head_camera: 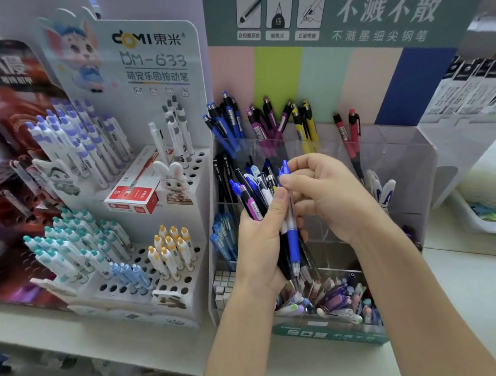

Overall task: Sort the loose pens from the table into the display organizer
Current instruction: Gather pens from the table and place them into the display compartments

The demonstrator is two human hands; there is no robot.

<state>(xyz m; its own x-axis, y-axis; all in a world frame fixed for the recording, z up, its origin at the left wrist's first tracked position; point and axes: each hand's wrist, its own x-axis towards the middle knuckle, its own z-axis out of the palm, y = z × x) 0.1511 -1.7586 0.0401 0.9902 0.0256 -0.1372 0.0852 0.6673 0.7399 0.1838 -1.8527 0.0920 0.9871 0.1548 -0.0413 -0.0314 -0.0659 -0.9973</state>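
Pens in hand: left hand (255,242) is gripping a mixed bundle (256,193) in front of the display organizer (405,153), fingers (279,203) wrapped round it. Right hand (323,192) is pinching the top of a blue pen (292,238), seemingly singling it out.

Best approach: clamping the bundle firmly, lifting the blue one straight up, then aiming for the far-left slot where blue pens (227,119) are standing.

Header is reading "DS 点石", "不溅不散". Left stand (148,39) is reading "DOMI 東米 DM-633".
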